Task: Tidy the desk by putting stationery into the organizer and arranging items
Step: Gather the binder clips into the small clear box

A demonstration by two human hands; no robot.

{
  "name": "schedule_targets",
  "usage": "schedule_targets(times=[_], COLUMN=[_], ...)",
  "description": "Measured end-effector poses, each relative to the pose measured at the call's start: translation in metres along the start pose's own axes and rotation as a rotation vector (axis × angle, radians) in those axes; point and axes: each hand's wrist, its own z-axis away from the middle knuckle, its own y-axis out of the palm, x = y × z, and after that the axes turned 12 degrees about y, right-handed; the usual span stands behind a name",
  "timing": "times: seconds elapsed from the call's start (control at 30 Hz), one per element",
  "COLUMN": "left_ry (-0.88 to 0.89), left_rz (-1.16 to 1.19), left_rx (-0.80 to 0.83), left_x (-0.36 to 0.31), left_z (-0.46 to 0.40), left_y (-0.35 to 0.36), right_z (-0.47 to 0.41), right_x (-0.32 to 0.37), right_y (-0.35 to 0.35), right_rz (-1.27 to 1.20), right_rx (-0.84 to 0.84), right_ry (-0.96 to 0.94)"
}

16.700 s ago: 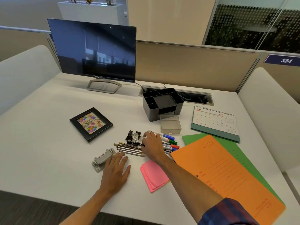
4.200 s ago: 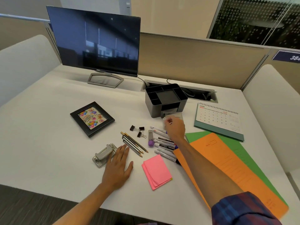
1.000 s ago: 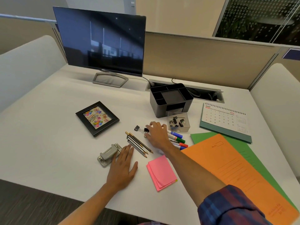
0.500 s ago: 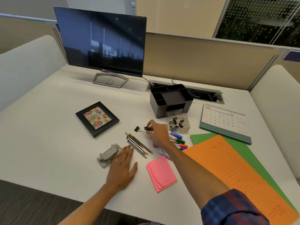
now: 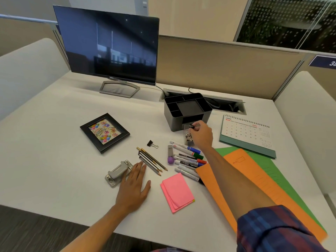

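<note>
My right hand [image 5: 201, 136] pinches a black binder clip [image 5: 191, 126] over the small clear drawer [image 5: 187, 140], which lies in front of the dark grey organizer [image 5: 187, 110] and holds several clips. One more binder clip [image 5: 151, 143] lies loose on the desk. Several pencils [image 5: 151, 161] lie beside several markers [image 5: 187, 159] and a purple-capped item [image 5: 170, 155]. My left hand [image 5: 133, 188] rests flat on the desk, fingers apart, beside a grey hole punch [image 5: 117, 173].
A pink sticky-note pad [image 5: 177, 192] lies near the front. Orange [image 5: 254, 182] and green [image 5: 283, 180] folders lie to the right, a desk calendar [image 5: 248, 135] behind them. A framed picture [image 5: 104, 132] lies left, a monitor [image 5: 109, 50] at the back.
My right hand picked one binder clip off the desk and carried it right and back to the clear drawer. The left hand has stayed flat.
</note>
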Motion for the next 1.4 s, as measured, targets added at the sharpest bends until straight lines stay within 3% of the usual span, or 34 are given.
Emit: schedule_targets(times=[0.27, 0.57, 0.7, 1.0, 1.4], left_ry=[0.006, 0.002, 0.008, -0.002, -0.004], left_rz=[-0.017, -0.013, -0.015, -0.001, 0.026], left_rx=[0.001, 0.006, -0.022, -0.009, -0.020], left_x=[0.000, 0.002, 0.002, 0.003, 0.002], left_z=[0.000, -0.001, -0.001, -0.003, -0.001], left_y=[0.000, 0.002, 0.003, 0.003, 0.004], right_z=[0.005, 0.036, 0.051, 0.066, 0.064], right_x=[-0.002, 0.009, 0.015, 0.029, 0.025], right_y=[-0.001, 0.042, 0.064, 0.096, 0.102], right_rz=[0.159, 0.270, 0.453, 0.708, 0.668], right_rx=[-0.094, 0.149, 0.251, 0.170, 0.225], right_ry=[0.009, -0.225, -0.319, -0.447, -0.431])
